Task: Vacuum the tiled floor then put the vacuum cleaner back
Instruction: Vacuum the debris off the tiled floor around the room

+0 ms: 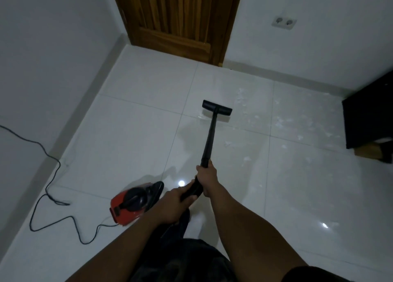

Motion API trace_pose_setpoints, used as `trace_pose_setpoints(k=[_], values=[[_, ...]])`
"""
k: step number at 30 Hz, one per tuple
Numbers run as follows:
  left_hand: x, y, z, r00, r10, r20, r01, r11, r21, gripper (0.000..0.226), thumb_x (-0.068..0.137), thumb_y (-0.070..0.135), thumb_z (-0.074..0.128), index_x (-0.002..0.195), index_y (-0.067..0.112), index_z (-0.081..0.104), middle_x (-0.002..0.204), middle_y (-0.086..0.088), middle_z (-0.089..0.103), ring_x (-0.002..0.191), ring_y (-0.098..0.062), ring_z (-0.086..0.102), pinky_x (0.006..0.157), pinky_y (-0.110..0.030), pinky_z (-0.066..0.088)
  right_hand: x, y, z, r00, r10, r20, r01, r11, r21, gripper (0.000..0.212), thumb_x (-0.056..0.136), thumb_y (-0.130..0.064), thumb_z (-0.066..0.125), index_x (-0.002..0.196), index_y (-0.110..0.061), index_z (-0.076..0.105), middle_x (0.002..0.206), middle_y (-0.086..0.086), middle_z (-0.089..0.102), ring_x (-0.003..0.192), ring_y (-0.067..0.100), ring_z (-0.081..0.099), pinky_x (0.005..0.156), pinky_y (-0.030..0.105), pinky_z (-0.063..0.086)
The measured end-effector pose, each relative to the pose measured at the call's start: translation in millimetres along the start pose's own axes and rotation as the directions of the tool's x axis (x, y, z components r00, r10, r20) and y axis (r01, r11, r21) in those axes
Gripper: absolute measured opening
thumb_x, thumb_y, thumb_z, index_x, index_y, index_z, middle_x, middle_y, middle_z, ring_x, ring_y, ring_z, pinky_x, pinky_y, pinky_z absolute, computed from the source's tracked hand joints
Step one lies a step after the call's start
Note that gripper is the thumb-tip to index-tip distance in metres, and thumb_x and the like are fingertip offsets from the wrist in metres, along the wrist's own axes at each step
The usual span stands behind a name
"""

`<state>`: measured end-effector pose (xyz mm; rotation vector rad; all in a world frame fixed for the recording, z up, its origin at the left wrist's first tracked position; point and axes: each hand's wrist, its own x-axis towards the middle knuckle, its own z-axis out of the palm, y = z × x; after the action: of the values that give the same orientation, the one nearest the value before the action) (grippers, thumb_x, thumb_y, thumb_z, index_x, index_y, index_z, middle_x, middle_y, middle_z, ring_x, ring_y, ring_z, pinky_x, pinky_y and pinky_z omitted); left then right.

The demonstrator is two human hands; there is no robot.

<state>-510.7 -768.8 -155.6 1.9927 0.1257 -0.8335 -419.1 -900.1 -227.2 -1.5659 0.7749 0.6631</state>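
Head view: person stands on the white tiled floor (pixel 127 132), both arms out in front. Right hand (pixel 207 176) wraps the near end of the black wand (pixel 210 137), fingers curled round it. Left hand (pixel 173 204) sits just behind & lower, gripping the black hose end (pixel 191 193) where it meets the wand; the 2 hands are close together. Wand slants fwd & down to the floor head (pixel 217 107), which rests on the tile near mid-room, set crossways to the wand.

White flakes (pixel 280 122) lie scattered on the tiles right of the floor head, some just beside it, more toward the dark furniture (pixel 368 120) at the right edge.

Vacuum body (pixel 127 207), red w/ black top, sits on the floor just left of the left hand, near the person's legs. Its black cord (pixel 49 175) loops over the tiles on the left & runs up along the left wall.

Wooden door (pixel 176 15) straight ahead in the far wall; double wall socket (pixel 284 23) to its right.
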Motion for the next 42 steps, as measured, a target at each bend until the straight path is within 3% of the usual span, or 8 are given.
trace_pose_setpoints(k=[4, 7, 11, 16, 22, 26, 31, 42], values=[[-62.3, -16.5, 61.6, 0.999, 0.040, 0.016, -0.041, 0.999, 0.026, 0.056, 0.102, 0.049, 0.048, 0.155, 0.045, 0.027, 0.130, -0.005, 0.065, 0.105, -0.021, 0.070, 0.093, -0.034, 0.056, -52.1, 66.5, -29.6, 1.000, 0.012, 0.009, -0.012, 1.000, -0.015, 0.055, 0.104, -0.014, 0.053, 0.156, -0.022, 0.041, 0.124, 0.021, 0.065, 0.089, 0.029, 0.061, 0.092, 0.051, 0.059], [-107.7, -28.8, 105.5, 0.997, 0.042, 0.060, -0.043, 0.999, 0.007, 0.056, 0.103, 0.047, 0.049, 0.155, 0.043, 0.027, 0.147, -0.010, 0.054, 0.128, -0.017, 0.058, 0.106, -0.029, 0.047, -90.5, 118.1, -51.2, 0.999, 0.039, 0.012, -0.039, 0.999, 0.007, 0.054, 0.103, -0.012, 0.054, 0.155, -0.021, 0.042, 0.120, 0.022, 0.065, 0.086, 0.028, 0.060, 0.088, 0.049, 0.060], [-169.4, -46.8, 153.1, 0.997, 0.028, 0.076, -0.023, 0.997, -0.068, 0.054, 0.102, 0.046, 0.052, 0.151, 0.051, 0.031, 0.111, 0.006, 0.072, 0.086, -0.008, 0.067, 0.084, -0.026, 0.055, -141.3, 184.5, -65.0, 0.998, 0.065, -0.005, -0.064, 0.997, 0.042, 0.057, 0.102, -0.010, 0.054, 0.156, -0.021, 0.041, 0.108, 0.019, 0.063, 0.085, 0.028, 0.058, 0.087, 0.049, 0.059], [-236.3, -89.4, 196.9, 0.991, -0.066, 0.119, 0.087, 0.978, -0.188, 0.047, 0.097, 0.051, 0.055, 0.137, 0.067, 0.037, 0.075, -0.003, 0.056, 0.057, -0.010, 0.051, 0.051, -0.028, 0.048, -188.0, 268.4, -62.0, 0.996, 0.071, -0.050, -0.070, 0.997, 0.018, 0.059, 0.103, -0.013, 0.053, 0.159, -0.024, 0.039, 0.122, 0.021, 0.067, 0.088, 0.028, 0.060, 0.094, 0.053, 0.059], [-317.4, -156.0, 249.1, 0.990, -0.051, 0.132, 0.073, 0.982, -0.172, 0.042, 0.095, 0.053, 0.056, 0.128, 0.074, 0.041, 0.073, 0.003, 0.058, 0.057, -0.005, 0.052, 0.047, -0.029, 0.045, -249.5, 369.7, -48.6, 0.993, 0.099, -0.067, -0.095, 0.993, 0.069, 0.056, 0.102, -0.013, 0.053, 0.156, -0.021, 0.042, 0.114, 0.018, 0.064, 0.090, 0.030, 0.060, 0.094, 0.056, 0.058], [-371.1, -199.3, 282.3, 0.983, -0.066, 0.173, 0.092, 0.984, -0.151, 0.046, 0.096, 0.052, 0.056, 0.137, 0.066, 0.040, 0.074, 0.003, 0.056, 0.065, -0.012, 0.051, 0.048, -0.028, 0.042, -293.0, 438.9, -40.6, 0.991, 0.122, -0.057, -0.118, 0.990, 0.075, 0.056, 0.103, -0.014, 0.053, 0.157, -0.022, 0.041, 0.135, 0.023, 0.058, 0.095, 0.031, 0.059, 0.095, 0.056, 0.058], [-435.6, -231.2, 316.7, 0.973, -0.054, 0.226, 0.081, 0.991, -0.110, 0.045, 0.098, 0.051, 0.055, 0.139, 0.062, 0.038, 0.057, 0.016, 0.058, 0.049, -0.007, 0.045, 0.045, -0.024, 0.041, -346.8, 505.9, -40.0, 0.987, 0.152, -0.047, -0.148, 0.986, 0.081, 0.056, 0.103, -0.015, 0.055, 0.157, -0.021, 0.040, 0.140, 0.026, 0.055, 0.098, 0.031, 0.056, 0.099, 0.059, 0.057], [-460.9, -240.0, 356.7, 0.963, -0.071, 0.259, 0.099, 0.990, -0.098, 0.042, 0.101, 0.044, 0.053, 0.135, 0.061, 0.036, 0.055, 0.015, 0.058, 0.047, -0.007, 0.049, 0.045, -0.022, 0.043, -362.7, 561.1, -63.2, 0.978, 0.202, -0.047, -0.199, 0.978, 0.060, 0.057, 0.104, -0.013, 0.056, 0.158, -0.017, 0.039, 0.135, 0.027, 0.059, 0.096, 0.030, 0.057, 0.100, 0.058, 0.056]])
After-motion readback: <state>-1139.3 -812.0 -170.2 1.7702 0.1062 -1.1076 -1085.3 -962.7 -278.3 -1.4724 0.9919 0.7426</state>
